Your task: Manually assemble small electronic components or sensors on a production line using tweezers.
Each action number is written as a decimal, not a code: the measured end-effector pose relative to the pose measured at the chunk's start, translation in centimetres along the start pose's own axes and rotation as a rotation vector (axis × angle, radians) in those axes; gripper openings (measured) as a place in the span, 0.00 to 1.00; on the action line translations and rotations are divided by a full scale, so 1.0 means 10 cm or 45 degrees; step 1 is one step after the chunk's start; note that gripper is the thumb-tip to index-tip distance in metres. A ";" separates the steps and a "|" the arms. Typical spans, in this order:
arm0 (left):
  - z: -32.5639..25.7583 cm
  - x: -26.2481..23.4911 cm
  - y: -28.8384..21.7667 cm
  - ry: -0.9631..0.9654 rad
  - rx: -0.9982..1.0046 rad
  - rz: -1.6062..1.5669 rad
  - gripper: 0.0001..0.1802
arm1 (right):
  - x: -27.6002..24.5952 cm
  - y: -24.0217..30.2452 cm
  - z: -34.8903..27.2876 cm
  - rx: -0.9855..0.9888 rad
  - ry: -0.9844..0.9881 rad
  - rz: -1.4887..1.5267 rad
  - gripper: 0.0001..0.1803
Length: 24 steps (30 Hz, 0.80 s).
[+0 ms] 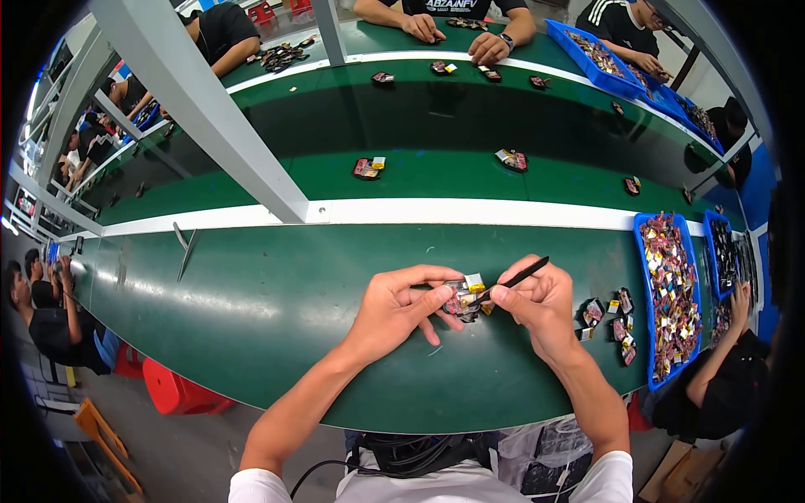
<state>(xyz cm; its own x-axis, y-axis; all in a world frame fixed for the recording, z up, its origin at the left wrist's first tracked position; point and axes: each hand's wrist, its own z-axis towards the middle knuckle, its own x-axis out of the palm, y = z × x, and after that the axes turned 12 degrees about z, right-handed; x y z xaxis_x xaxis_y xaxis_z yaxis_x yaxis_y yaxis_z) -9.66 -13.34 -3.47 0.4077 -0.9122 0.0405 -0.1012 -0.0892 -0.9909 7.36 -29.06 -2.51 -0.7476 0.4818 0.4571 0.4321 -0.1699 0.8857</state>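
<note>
Between the thumb and fingers of my left hand [392,308] is a small electronic assembly [461,302]. It has a dark shell, reddish parts and a silver battery pouch with a yellow end. My right hand [543,308] grips a slim black stick-like tool [527,272], slanted with its lower end at the assembly's right side. Fingers partly hide that end, so I cannot tell exactly what it touches. Several similar assemblies [622,329] lie on the green bench to the right of my right hand.
A blue tray [644,289] heaped with small parts stands at the right, beside another blue tray [718,251]. Steel tweezers [186,251] lie at the left. Beyond a white rail [470,211], a belt [428,168] carries spaced assemblies. A grey post [210,109] crosses the left side. Co-workers sit around.
</note>
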 end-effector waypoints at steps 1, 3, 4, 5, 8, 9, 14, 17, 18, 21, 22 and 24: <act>0.00 0.01 0.00 0.013 0.013 -0.009 0.17 | 0.01 -0.01 -0.01 0.000 -0.004 0.002 0.09; 0.02 0.00 0.02 0.013 0.021 -0.021 0.16 | 0.03 -0.04 -0.02 -0.127 -0.002 -0.048 0.09; 0.02 -0.01 0.03 0.010 0.031 -0.035 0.16 | 0.02 -0.06 -0.03 -0.126 -0.004 -0.046 0.09; 0.02 -0.01 0.02 0.012 0.032 -0.033 0.16 | 0.00 -0.10 -0.03 -0.230 0.006 -0.121 0.09; 0.02 -0.01 0.01 0.021 0.031 -0.043 0.16 | 0.00 -0.16 -0.05 -0.429 0.010 -0.256 0.08; 0.02 0.00 0.00 0.008 0.027 -0.042 0.16 | 0.02 -0.18 -0.06 -0.524 0.005 -0.317 0.08; 0.02 0.01 0.03 -0.016 0.037 -0.035 0.16 | 0.04 -0.20 -0.07 -0.617 0.028 -0.428 0.08; 0.01 0.01 0.02 -0.025 0.049 -0.021 0.15 | 0.05 -0.21 -0.07 -0.652 0.055 -0.463 0.08; 0.01 0.00 0.02 -0.031 0.048 -0.010 0.15 | 0.05 -0.21 -0.07 -0.660 0.059 -0.459 0.08; 0.01 0.01 0.03 -0.045 0.051 0.001 0.15 | 0.05 -0.22 -0.07 -0.608 0.039 -0.433 0.07; 0.01 0.01 0.04 -0.052 0.054 0.002 0.15 | 0.05 -0.21 -0.07 -0.607 0.040 -0.433 0.07; 0.00 0.01 0.01 -0.057 0.063 0.008 0.15 | 0.06 -0.20 -0.07 -0.596 0.035 -0.431 0.07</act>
<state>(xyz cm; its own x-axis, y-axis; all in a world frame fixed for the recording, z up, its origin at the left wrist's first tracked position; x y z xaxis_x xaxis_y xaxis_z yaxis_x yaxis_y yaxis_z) -9.66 -13.44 -3.61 0.4477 -0.8937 0.0299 -0.0595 -0.0631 -0.9962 5.69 -29.04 -3.90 -0.8209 0.5541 0.1383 -0.0981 -0.3754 0.9217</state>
